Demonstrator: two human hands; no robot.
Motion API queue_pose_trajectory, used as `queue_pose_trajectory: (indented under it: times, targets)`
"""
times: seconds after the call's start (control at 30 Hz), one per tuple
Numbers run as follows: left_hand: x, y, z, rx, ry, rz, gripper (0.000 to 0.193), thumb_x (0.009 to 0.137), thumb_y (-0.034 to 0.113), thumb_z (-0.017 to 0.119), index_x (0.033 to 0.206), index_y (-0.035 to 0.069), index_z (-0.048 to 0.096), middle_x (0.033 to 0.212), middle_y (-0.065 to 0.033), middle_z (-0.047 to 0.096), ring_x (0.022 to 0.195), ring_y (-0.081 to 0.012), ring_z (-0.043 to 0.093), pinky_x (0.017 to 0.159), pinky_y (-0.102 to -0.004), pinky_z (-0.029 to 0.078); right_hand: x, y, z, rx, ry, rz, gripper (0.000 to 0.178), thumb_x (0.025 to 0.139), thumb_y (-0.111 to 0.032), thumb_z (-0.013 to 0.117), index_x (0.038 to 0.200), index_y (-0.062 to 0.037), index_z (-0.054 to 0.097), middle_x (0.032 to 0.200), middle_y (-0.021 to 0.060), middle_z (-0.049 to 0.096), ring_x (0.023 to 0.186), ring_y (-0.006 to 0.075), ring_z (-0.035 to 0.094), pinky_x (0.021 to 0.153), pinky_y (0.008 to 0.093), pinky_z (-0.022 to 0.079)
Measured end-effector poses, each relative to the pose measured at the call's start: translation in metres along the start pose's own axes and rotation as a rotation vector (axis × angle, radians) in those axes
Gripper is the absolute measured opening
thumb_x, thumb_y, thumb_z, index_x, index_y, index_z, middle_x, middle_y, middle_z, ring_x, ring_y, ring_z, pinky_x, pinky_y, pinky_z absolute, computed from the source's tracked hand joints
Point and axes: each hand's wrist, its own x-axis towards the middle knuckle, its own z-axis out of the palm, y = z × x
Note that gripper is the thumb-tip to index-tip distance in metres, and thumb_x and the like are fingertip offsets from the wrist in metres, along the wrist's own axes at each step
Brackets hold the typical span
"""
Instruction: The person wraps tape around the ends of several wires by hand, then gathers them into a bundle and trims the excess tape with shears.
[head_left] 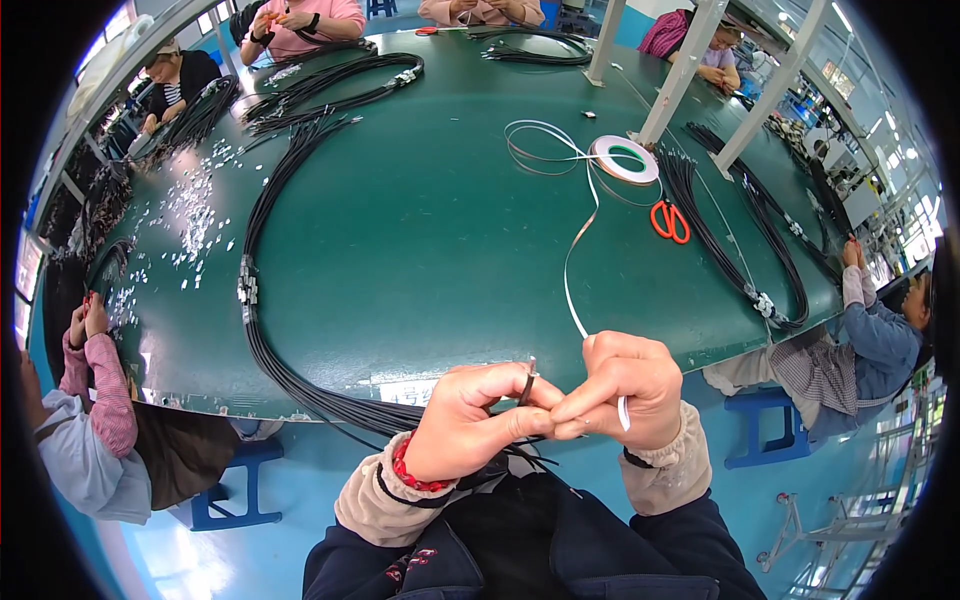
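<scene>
Close to my body, at the table's near edge, both hands meet. My left hand [468, 412] pinches a black cable [526, 390] whose short bare tip sticks up past the fingers. My right hand [622, 385] is closed on a narrow white tape strip [572, 290], its fingertips touching those of the left. The strip's loose tail [624, 412] hangs below the right fingers. From there it runs up the table to a flat tape roll [603, 153]. Where tape and cable meet is hidden by the fingers.
A long bundle of black cables [252, 215] curves along my left. Orange-handled scissors [670, 222] lie right of the strip, beside more cable bundles [712, 240]. Small white pieces [190, 205] are scattered far left. White posts [680, 75] rise from the green table [430, 220]; several people sit around it.
</scene>
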Motion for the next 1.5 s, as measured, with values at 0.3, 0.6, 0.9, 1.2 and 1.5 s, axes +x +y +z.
queue_pose_trajectory:
  times: [0.3,0.6,0.9,1.2,1.5]
  targets:
    - [-0.006,0.001,-0.001,0.289,0.172,0.253,0.014,0.086,0.003,0.058,0.095,-0.005,0.065,0.086,-0.0103,0.061,0.072,-0.0125,0.060,0.062,-0.0230,0.046,-0.013,0.003,0.001,-0.012,-0.007,-0.014,0.026,0.058,-0.015,0.083,0.080,-0.0086,0.071,0.055,-0.0031,0.043,0.046,0.0088,0.037,0.042,0.0262,0.024]
    - [-0.009,-0.005,0.008,0.242,0.147,0.231,0.013,0.081,-0.001,0.060,0.092,-0.005,0.066,0.079,-0.0118,0.062,0.067,-0.0138,0.059,0.057,-0.0236,0.046,-0.017,-0.011,-0.031,0.051,-0.278,0.105,0.028,0.061,-0.018,0.080,0.084,-0.0046,0.070,0.054,-0.0017,0.044,0.046,0.0078,0.038,0.040,0.0266,0.025]
    - [-0.009,-0.008,0.017,0.386,0.046,0.251,0.014,0.077,0.000,0.065,0.091,-0.003,0.066,0.072,-0.0085,0.062,0.064,-0.0170,0.058,0.054,-0.0258,0.045,0.001,-0.013,-0.009,0.064,-0.077,0.006,0.025,0.065,-0.010,0.077,0.089,-0.0055,0.071,0.056,0.0015,0.047,0.050,0.0110,0.042,0.043,0.0266,0.030]
    - [-0.007,-0.014,0.018,0.326,-0.002,0.261,0.012,0.077,0.000,0.065,0.088,-0.003,0.066,0.072,-0.0088,0.061,0.062,-0.0172,0.057,0.051,-0.0265,0.043,-0.011,-0.003,0.001,0.190,0.004,0.104,0.018,0.062,-0.009,0.078,0.077,-0.0046,0.069,0.056,0.0006,0.047,0.050,0.0108,0.041,0.044,0.0257,0.030]
    - [-0.005,-0.009,0.026,0.531,0.209,0.288,0.017,0.072,-0.004,0.067,0.089,-0.002,0.066,0.070,-0.0091,0.061,0.060,-0.0175,0.057,0.051,-0.0264,0.044,-0.016,-0.015,0.011,-0.038,0.188,0.147,0.025,0.058,-0.012,0.082,0.077,-0.0022,0.068,0.058,0.0004,0.046,0.049,0.0082,0.037,0.044,0.0240,0.025]
